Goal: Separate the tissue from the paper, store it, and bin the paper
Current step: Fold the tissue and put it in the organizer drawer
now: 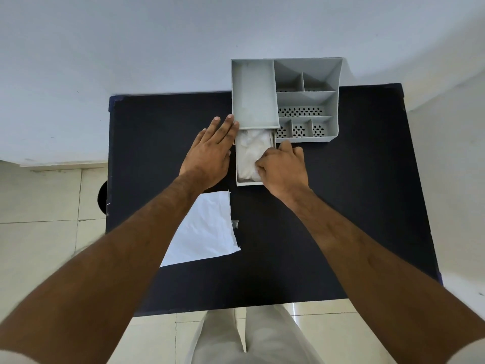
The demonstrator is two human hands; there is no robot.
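Observation:
A grey organizer (pixel 307 101) stands at the far edge of the black table (pixel 341 206). Its drawer (pixel 249 183) is pulled out toward me and holds crumpled white tissue (pixel 252 151). My right hand (pixel 282 170) rests on the drawer's right side, fingers curled onto the tissue. My left hand (pixel 210 151) lies flat with fingers apart, its fingertips against the organizer's left front corner, beside the drawer. A white sheet of paper (pixel 207 232) lies flat on the table near my left forearm, partly hidden by it.
The organizer has several small perforated compartments (pixel 300 111) on its right and a tall open bin on its left. A dark round object (pixel 102 197) shows on the tiled floor beyond the table's left edge. A wall stands right behind the table.

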